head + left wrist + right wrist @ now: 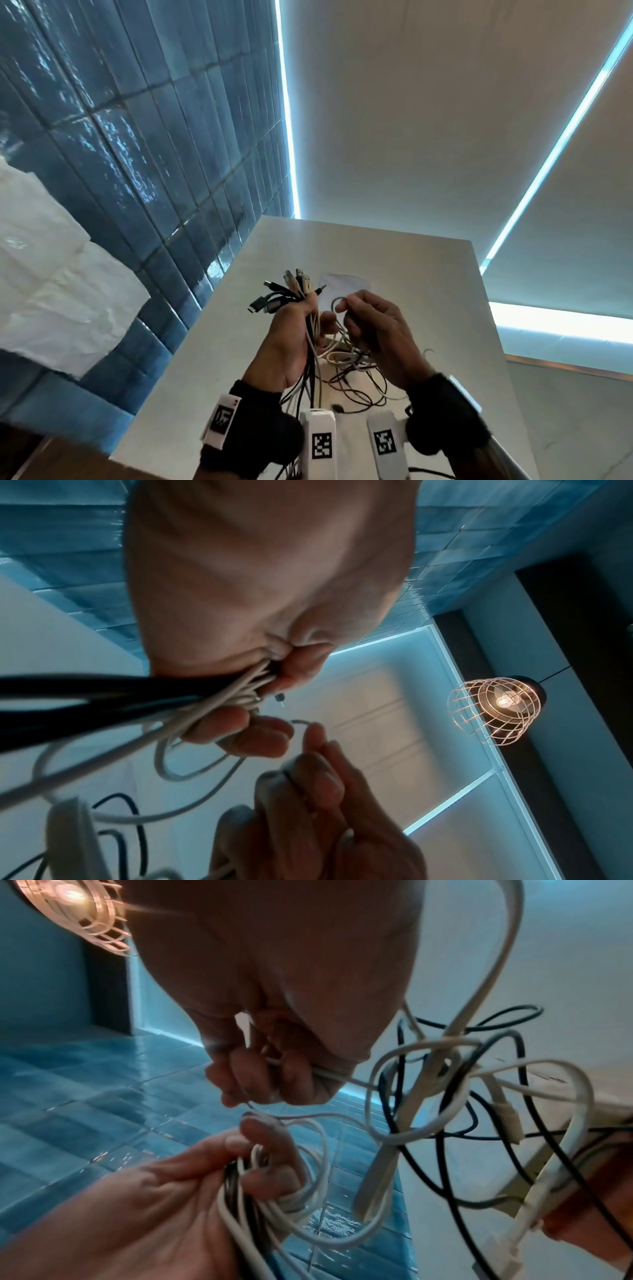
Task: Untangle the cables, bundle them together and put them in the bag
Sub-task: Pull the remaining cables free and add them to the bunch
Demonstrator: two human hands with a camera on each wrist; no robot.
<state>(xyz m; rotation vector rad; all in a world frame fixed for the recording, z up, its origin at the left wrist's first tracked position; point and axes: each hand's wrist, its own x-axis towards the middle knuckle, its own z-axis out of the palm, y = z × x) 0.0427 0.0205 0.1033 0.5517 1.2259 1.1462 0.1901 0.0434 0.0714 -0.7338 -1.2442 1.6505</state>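
Note:
My left hand (pixel 294 329) is raised over the white table (pixel 212 359) and grips a bundle of black and white cables (pixel 291 291), whose plugs fan out above the fist. The bundle's cords (pixel 137 696) run down past the wrist. My right hand (pixel 373 329) pinches a loop of thin white cable (pixel 337 301) beside the left fingers. That thin cable (pixel 329 1074) leads into a knot of flat white and dark cables (pixel 445 1083) hanging between the hands (pixel 352 363). A clear flat sheet (pixel 342 284), possibly the bag, lies on the table behind the hands.
Blue glossy tiles (pixel 137 154) border the table on the left. A crumpled white cloth (pixel 51 291) is at the far left. A lit wire-cage lamp (pixel 496 704) shows in both wrist views. Thin dark cable loops (pixel 359 394) rest on the table.

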